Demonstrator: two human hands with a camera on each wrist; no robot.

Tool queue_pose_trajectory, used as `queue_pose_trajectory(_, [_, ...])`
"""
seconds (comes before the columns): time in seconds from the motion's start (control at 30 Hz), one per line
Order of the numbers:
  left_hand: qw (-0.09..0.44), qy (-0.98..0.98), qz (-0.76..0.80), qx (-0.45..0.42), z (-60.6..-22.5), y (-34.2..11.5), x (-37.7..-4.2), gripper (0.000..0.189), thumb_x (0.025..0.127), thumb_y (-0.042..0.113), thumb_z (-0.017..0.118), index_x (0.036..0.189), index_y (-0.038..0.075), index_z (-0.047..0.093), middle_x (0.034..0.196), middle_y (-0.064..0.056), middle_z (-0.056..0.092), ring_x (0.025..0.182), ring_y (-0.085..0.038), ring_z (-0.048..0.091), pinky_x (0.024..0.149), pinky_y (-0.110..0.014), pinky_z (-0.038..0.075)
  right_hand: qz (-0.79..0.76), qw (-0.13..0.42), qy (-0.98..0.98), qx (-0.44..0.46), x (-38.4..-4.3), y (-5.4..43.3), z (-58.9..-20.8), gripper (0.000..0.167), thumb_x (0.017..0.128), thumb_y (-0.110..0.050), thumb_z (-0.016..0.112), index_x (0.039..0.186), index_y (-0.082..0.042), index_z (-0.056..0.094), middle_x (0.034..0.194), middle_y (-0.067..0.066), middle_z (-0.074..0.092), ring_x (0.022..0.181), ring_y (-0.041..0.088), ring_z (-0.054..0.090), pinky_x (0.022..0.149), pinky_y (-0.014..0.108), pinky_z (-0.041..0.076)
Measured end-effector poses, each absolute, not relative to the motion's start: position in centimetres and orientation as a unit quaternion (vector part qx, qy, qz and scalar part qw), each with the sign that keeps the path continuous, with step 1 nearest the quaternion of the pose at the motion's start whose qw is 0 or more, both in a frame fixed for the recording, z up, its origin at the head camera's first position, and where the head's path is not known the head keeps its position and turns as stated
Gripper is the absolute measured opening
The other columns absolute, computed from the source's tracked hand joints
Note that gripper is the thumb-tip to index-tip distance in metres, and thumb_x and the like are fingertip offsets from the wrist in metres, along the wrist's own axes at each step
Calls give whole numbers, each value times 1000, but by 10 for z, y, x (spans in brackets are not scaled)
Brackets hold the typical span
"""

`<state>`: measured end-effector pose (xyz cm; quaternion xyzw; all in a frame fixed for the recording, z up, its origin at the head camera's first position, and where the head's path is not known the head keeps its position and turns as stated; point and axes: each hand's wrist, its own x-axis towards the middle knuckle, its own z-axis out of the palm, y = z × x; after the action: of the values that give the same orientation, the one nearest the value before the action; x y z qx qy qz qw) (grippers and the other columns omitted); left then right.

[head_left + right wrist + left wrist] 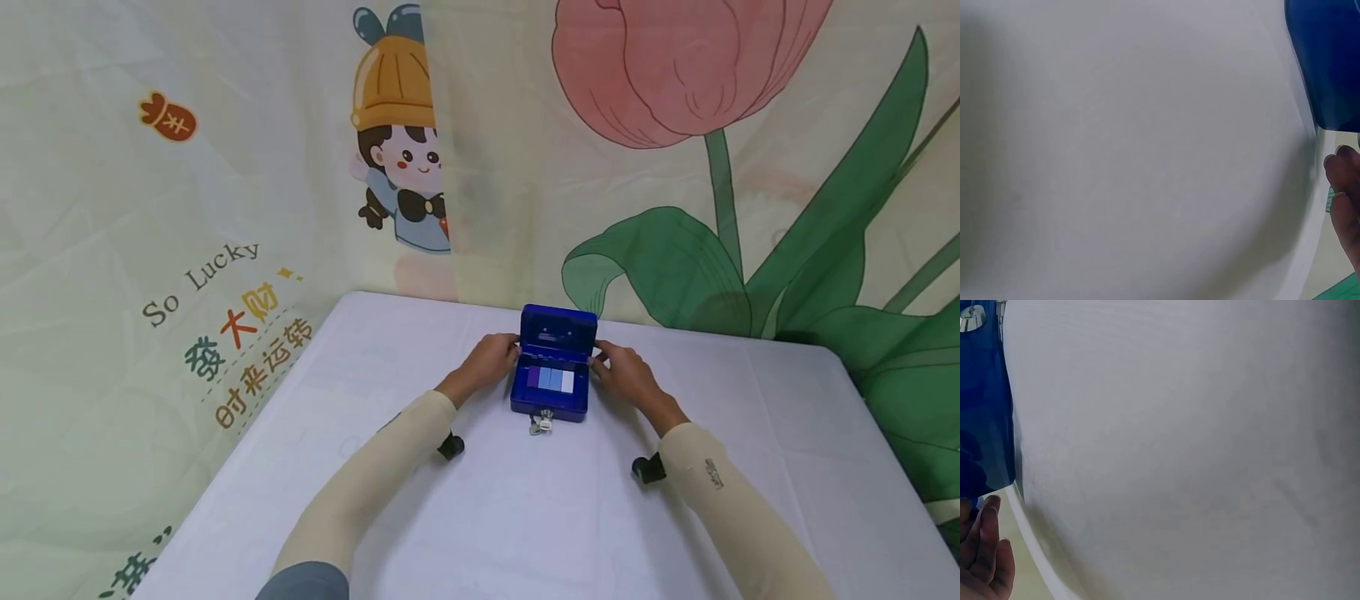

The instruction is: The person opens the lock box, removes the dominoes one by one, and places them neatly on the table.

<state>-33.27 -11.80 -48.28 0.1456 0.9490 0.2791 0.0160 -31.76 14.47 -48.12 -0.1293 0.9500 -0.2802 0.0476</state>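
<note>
A blue metal cash box [550, 413] stands on the table in the head view, its lid [558, 321] raised. Inside lies a row of several strips [551, 380], purple through blues to white. A small key [536, 427] hangs at the lock [546, 415] on the front. My left hand [491, 358] is at the left side of the raised lid, fingertips right at its edge. On the other side, my right hand [621, 371] has its fingers by the lid's right edge and hinge. Both wrist views show loosely bent fingers close to the box's back corners.
A white cloth covers the table [525, 517]. Behind it hangs a printed curtain [495, 167] with a large tulip and a cartoon figure. Black wrist cameras [452, 447] stick out below both sleeves. The table's back edge runs just behind the box.
</note>
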Motion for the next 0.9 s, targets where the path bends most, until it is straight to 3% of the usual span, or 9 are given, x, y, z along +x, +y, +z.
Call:
queue_pose_trajectory(0.23, [19,952,274,139,-487,-122,-327,37,106,17,48,136,-2,59,128,-14,68,100,-21,63,100,-39,53,-283,34,950,-128,-311,150,-485,45,102,-22,58,144,-5,51,121,19,70,110,35,64,96,54,52])
queue_pose_trajectory(0.47, [21,948,288,134,-485,-129,-320,35,106,18,48,133,-1,61,119,-13,71,96,-21,62,96,-39,55,-287,-4,948,-137,-302,160,-483,39,101,-22,59,137,-6,58,113,16,72,91,28,64,84,48,54])
queue_pose_trajectory(0.67, [26,944,296,146,-486,-132,-316,39,107,20,45,138,0,56,125,-15,69,102,-22,63,101,-41,53,-293,-38,943,-150,-297,160,-475,35,101,-21,60,131,-4,62,105,14,72,76,22,59,69,38,52])
queue_pose_trajectory(0.9, [48,941,304,140,-484,-133,-309,41,106,19,45,142,1,52,130,-14,66,115,-24,63,105,-41,50,-290,-47,940,-172,-292,149,-459,30,100,-20,62,124,-4,66,103,12,72,76,21,58,70,37,53])
